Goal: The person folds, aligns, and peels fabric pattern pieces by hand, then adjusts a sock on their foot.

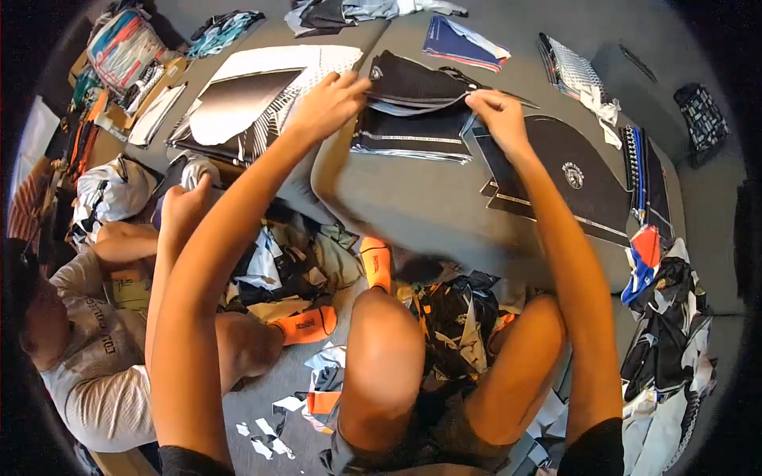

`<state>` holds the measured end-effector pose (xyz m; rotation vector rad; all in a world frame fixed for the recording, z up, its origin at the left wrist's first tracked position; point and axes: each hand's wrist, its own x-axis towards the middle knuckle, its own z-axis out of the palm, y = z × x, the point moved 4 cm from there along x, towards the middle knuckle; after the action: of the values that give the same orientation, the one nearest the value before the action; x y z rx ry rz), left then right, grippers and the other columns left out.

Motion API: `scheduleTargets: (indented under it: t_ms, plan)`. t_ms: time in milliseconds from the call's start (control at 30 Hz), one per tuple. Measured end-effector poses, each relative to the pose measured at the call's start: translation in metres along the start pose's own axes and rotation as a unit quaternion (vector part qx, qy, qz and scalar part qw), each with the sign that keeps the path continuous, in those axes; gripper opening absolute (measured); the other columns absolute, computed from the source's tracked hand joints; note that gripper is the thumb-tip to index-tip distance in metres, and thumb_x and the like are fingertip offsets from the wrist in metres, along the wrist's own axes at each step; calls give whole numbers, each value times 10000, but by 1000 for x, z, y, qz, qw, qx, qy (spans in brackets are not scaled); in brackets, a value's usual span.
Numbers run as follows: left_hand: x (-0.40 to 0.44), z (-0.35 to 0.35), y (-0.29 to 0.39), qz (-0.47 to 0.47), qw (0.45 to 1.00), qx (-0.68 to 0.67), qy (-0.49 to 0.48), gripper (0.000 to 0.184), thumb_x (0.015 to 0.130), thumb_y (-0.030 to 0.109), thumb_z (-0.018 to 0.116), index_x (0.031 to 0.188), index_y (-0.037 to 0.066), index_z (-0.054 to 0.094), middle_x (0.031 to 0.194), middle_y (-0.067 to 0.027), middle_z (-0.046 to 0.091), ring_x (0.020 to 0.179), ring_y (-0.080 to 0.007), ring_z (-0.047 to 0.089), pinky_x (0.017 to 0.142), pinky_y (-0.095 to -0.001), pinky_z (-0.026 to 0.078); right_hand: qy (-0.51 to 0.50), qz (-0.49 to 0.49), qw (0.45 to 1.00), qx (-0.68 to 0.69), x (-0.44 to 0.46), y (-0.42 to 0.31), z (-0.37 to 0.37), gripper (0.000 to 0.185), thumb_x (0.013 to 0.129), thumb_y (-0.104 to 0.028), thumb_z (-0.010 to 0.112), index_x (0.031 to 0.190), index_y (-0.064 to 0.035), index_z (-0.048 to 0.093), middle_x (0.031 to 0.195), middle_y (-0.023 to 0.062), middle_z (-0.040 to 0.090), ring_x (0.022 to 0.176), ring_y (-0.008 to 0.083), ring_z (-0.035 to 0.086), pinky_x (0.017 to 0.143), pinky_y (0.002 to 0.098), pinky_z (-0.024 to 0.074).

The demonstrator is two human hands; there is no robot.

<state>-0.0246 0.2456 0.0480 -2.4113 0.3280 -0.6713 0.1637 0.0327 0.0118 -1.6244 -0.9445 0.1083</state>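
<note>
Both my hands hold a stack of dark fabric pieces (pixel 417 86) by its two ends, above the grey cushioned surface. My left hand (pixel 337 99) has its fingers closed at the left end, near a small round white print. The fingers of my right hand (pixel 498 115) are pinched on the right end. Just below lies another dark stack (pixel 409 143) with a white printed strip. Black curved panels (pixel 567 170) with a round white logo lie to the right, partly behind my right forearm.
White and patterned panels (pixel 238 107) lie at the left of the grey surface (pixel 397 198). A person in a light shirt (pixel 99 365) sits at the left. Fabric scraps (pixel 456 317) cover the floor around my legs. A scrap heap (pixel 667 349) is at the right.
</note>
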Motion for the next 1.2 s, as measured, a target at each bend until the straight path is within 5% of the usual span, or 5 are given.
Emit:
scheduleTargets:
  t_ms: [333, 867, 1033, 1200]
  plan:
    - [-25, -9, 35, 11, 996, -40, -74, 145, 795, 191, 520, 807, 99, 632, 1089, -64, 494, 1004, -211, 456, 838, -318, 378, -27, -78, 994, -70, -39, -2, 9, 174, 755, -131, 696, 872, -3, 706, 991, 98, 641, 854, 189, 572, 733, 265, 442]
    - [-46, -24, 39, 16, 987, -150, -57, 166, 742, 141, 568, 888, 66, 594, 1024, -76, 503, 931, -229, 493, 790, -317, 408, -103, -41, 988, -105, -55, -11, 8, 167, 781, -159, 680, 884, -31, 710, 1151, 60, 578, 846, 139, 534, 673, 233, 401]
    - [-37, -31, 27, -44, 966, -250, -51, 216, 747, 81, 554, 956, 55, 602, 981, -89, 520, 893, -251, 521, 775, -342, 432, -82, -49, 988, -122, -56, -14, 5, 170, 773, -161, 670, 902, -56, 706, 1155, 108, 577, 997, 238, 549, 818, 306, 439]
    - [-20, 3, 8, -224, 925, -307, -24, 310, 773, 23, 522, 1074, 58, 586, 1020, -96, 545, 904, -265, 541, 803, -339, 444, -85, -109, 971, -195, -60, -16, 14, 215, 813, -193, 623, 992, -90, 683, 1215, 92, 554, 1124, 268, 494, 923, 348, 402]
